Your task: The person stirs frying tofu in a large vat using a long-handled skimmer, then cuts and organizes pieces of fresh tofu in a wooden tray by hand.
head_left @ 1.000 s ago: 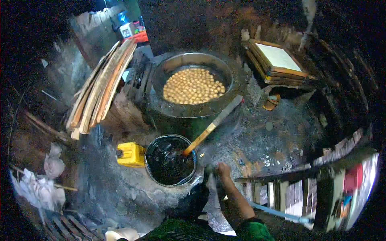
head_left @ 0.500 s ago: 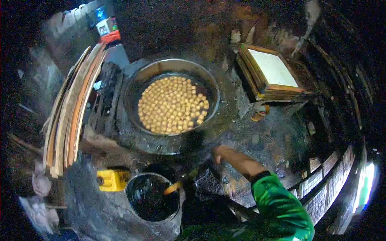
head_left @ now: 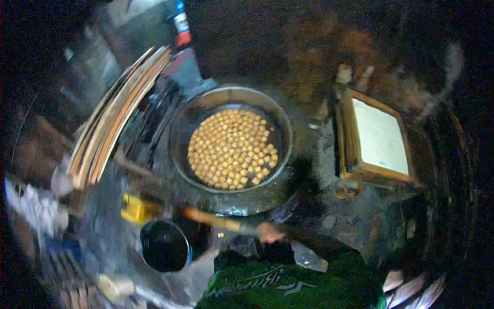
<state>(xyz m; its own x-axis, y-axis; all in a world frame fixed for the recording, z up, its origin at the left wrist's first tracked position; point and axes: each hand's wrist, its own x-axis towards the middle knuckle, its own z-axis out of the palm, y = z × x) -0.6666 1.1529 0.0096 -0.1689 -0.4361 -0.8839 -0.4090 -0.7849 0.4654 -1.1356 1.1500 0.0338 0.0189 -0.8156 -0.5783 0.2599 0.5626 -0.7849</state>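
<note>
My right hand (head_left: 270,233) is closed around a long wooden handle (head_left: 221,221) below the front rim of a large round pan (head_left: 284,149). The handle points left, its orange-brown end above the bucket; motion blurs it, and I cannot make out what kind of tool it belongs to. Many golden-brown cubes (head_left: 231,149), looking like frying tofu, float in dark liquid in the pan, bunched away from its right side. A dark bucket (head_left: 164,246) stands below and left of the handle. My left hand is out of view.
A yellow jerrycan (head_left: 139,208) sits beside the bucket. Long wooden planks (head_left: 121,116) lean at the left. Stacked wooden frames (head_left: 345,134) with a white sheet (head_left: 381,136) on top stand at the right. A small container (head_left: 348,190) lies below them.
My right hand has moved down and left and now grips the wooden handle, which has come out of the bucket. The view has shifted and turned, and the cubes remain afloat.
</note>
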